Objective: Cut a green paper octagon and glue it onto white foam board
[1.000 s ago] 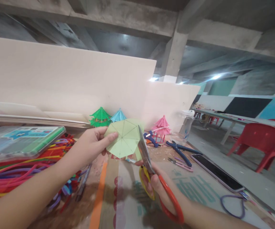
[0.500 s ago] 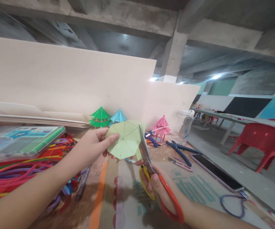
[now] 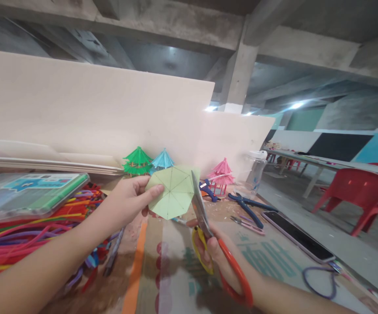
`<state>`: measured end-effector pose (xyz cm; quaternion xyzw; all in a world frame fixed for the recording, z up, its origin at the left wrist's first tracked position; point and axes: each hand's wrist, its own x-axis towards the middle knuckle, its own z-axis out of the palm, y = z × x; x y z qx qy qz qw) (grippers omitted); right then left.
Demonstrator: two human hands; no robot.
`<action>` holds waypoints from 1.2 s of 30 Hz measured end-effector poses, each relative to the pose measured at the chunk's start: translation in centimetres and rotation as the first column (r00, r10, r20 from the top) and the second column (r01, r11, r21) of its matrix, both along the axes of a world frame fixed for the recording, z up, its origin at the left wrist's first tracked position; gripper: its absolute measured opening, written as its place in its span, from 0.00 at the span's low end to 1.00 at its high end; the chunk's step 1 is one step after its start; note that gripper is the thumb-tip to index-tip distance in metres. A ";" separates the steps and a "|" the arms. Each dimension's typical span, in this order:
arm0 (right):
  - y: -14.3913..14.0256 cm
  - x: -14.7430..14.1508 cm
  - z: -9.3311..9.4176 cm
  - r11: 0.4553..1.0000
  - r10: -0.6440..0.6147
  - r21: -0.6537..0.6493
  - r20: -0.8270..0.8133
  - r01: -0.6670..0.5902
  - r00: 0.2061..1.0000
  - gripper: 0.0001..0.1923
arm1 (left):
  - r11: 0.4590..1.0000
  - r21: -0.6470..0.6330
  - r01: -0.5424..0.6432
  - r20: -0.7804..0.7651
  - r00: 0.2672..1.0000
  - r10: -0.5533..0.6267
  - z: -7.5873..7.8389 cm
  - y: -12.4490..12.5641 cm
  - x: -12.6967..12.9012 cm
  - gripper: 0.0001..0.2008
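Between thumb and fingers, my left hand (image 3: 138, 196) grips a pale green paper (image 3: 172, 196) cut roughly to an octagon, with dark lines crossing at its middle. My right hand (image 3: 218, 255) is wrapped round the scissors (image 3: 202, 213), which have one red-orange and one yellow handle loop. The blades point up and away along the paper's right edge. Behind the blades shows a strip of the same green paper. How far the blades are apart is hard to see.
Pliers (image 3: 248, 209), pink snips (image 3: 248, 224) and a phone (image 3: 298, 235) lie at right. Small green (image 3: 138, 161), blue (image 3: 163, 159) and pink (image 3: 223, 172) pavilion models stand behind, near a clear bottle (image 3: 256, 174). Colourful craft stems (image 3: 28, 244) and a plastic case (image 3: 35, 192) fill the left.
The strip at the paper's right edge no longer hangs below beside the blades as it did. The paper has shifted very slightly. Both hands keep nearly the same position.
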<state>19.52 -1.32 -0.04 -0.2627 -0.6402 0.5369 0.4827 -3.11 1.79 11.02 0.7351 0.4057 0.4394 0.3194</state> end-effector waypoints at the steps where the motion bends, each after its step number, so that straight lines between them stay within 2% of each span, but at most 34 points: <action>1: 0.0 0.0 0.0 1.000 0.001 -0.007 -0.002 -0.001 1.000 0.36 | 1.000 0.001 -0.002 -0.001 1.000 0.002 0.0 0.0 0.0 0.22; 14: 0.3 0.0 -0.3 1.000 0.002 0.020 -0.009 -0.002 1.000 0.33 | 0.999 -0.032 -0.027 -0.009 1.000 0.027 0.1 0.2 -0.1 0.23; 21: 0.1 -0.1 0.0 1.000 -0.013 -0.028 0.022 0.013 1.000 0.38 | 1.000 -0.005 -0.025 -0.017 1.000 0.025 0.1 0.0 0.0 0.19; 36: 0.1 0.1 -0.1 0.999 -0.011 -0.030 0.041 0.013 0.999 0.38 | 1.000 0.011 -0.025 -0.034 0.999 0.026 0.3 0.1 0.1 0.19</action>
